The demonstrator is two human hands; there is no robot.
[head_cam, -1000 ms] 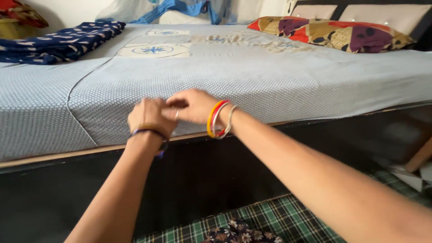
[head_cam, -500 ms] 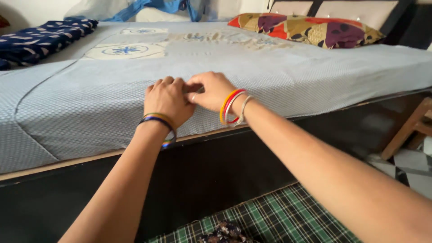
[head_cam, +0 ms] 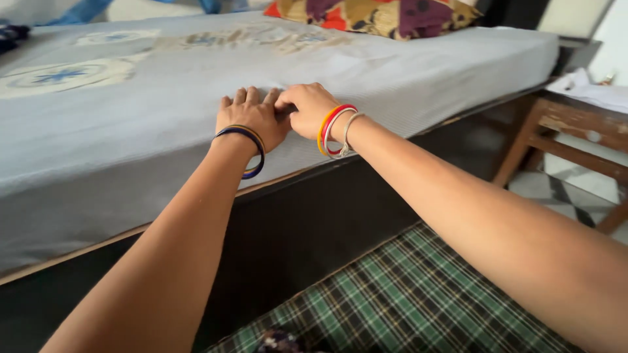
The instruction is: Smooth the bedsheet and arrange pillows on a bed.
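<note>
A pale blue-grey dotted bedsheet [head_cam: 405, 72] covers the mattress in front of me. My left hand [head_cam: 252, 119] lies palm down on the sheet near the bed's front edge, fingers stretched forward, with dark blue and yellow bangles on the wrist. My right hand [head_cam: 306, 108] touches it on the right. Its fingers are curled and seem to pinch a small crease of the sheet. Yellow, red and white bangles ring that wrist.
A red, yellow and purple patterned pillow [head_cam: 379, 14] lies at the head of the bed. The dark bed frame [head_cam: 314, 216] drops below the mattress edge. A green plaid cloth [head_cam: 418, 294] covers the floor, and a wooden stool [head_cam: 569, 121] stands at right on checkered tiles.
Both hands have slid up from the mattress's side face to its top edge. My left hand has flattened out. The view has swung right, bringing the wooden stool in.
</note>
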